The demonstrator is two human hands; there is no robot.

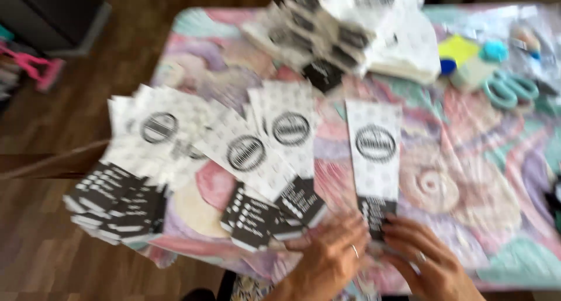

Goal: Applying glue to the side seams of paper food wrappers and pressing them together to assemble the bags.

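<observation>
White paper with a round black emblem and a black band at its lower end made up the long card (374, 166) that lay flat on the table (467, 178), near its front edge. Both hands met at that black band. The left hand (327, 260) came in from below, its fingers (350, 228) stretched out and resting against the card's lower left corner, not clenched around anything. The right hand (423, 260) mirrored it, fingers (394, 226) extended and pressing on the card's lower right corner; each hand wore a ring. The view was blurred, so I could not tell whether any fingertip pinched the edge or merely touched it.

Just left of the hands a fanned group of matching cards (274, 161) overlapped one another, and farther left a second heap of cards (134, 172) hung over the table's edge. A taller pile of cards (327, 38) sat at the far side. Teal scissors (508, 89) lay well apart at the right, near a yellow pad (459, 48). The table wore a pastel swirl-patterned cloth.
</observation>
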